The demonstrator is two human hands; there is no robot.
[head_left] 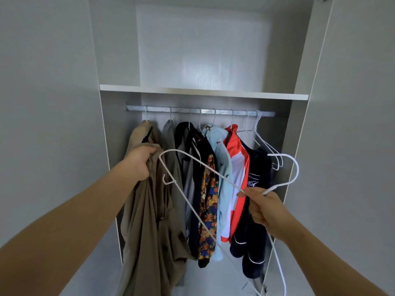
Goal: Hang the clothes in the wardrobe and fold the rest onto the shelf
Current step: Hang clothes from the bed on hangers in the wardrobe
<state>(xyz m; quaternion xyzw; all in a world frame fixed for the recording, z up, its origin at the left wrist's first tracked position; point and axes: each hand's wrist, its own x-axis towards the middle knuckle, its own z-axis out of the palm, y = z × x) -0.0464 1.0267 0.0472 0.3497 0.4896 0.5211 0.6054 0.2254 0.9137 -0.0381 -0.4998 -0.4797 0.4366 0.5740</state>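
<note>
My left hand [140, 162] grips a bunched khaki garment [149, 227] that hangs down in front of the wardrobe's left side. My right hand [266, 207] holds a white wire hanger [190, 155] near its neck, with the hook curving up to the right and the frame slanting left across the hung clothes. The hanger is apart from the metal rail [201, 111]. The rail carries several garments: a khaki one, a grey one, a black one, a bear-print one, a light blue one, an orange and white jacket [237, 167] and a dark navy piece [256, 184].
Two empty white hangers [266, 144] hang at the rail's right end. Above the rail runs a white shelf [203, 92] with a bare compartment behind it. The wardrobe's grey side panels and open doors frame both sides; the floor shows below the clothes.
</note>
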